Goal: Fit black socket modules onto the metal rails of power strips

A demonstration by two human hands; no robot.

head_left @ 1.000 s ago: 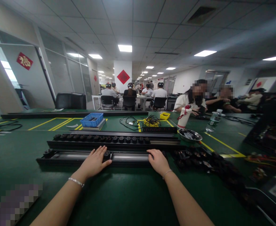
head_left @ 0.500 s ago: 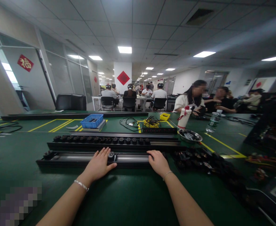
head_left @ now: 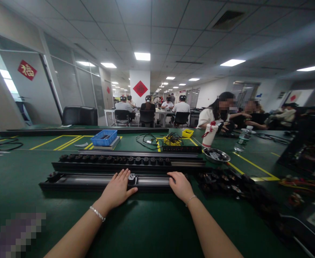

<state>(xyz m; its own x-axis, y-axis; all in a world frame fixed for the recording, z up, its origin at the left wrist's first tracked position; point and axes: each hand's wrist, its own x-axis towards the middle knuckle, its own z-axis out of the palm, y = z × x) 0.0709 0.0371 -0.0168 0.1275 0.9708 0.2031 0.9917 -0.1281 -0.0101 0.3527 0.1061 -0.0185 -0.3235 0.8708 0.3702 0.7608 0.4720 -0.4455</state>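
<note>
A long black channel [head_left: 79, 187] with a shiny metallic inside lies crosswise on the green table. My left hand [head_left: 117, 189] rests on it with fingers stretched and thumb apart, against the left side of a small black socket-like module [head_left: 132, 178] in the channel. My right hand [head_left: 181, 184] lies over the channel's right part, fingers bent over its far side; what they touch is hidden. Another black module [head_left: 54, 176] sits at the channel's left end. Just behind, a second channel [head_left: 188, 163] carries a row of similar black modules [head_left: 114, 159].
Loose black modules [head_left: 227, 182] are heaped at the right, near a metal bowl [head_left: 216, 155], a white bottle [head_left: 209, 134] and a water bottle [head_left: 243, 139]. Farther back are a blue bin [head_left: 104, 138], a yellow bin [head_left: 187, 133] and cables [head_left: 148, 140]. Co-workers sit beyond.
My left hand has slid to the right along the channel, and the small black module beside it has shifted right too. My right hand has stayed in place.
</note>
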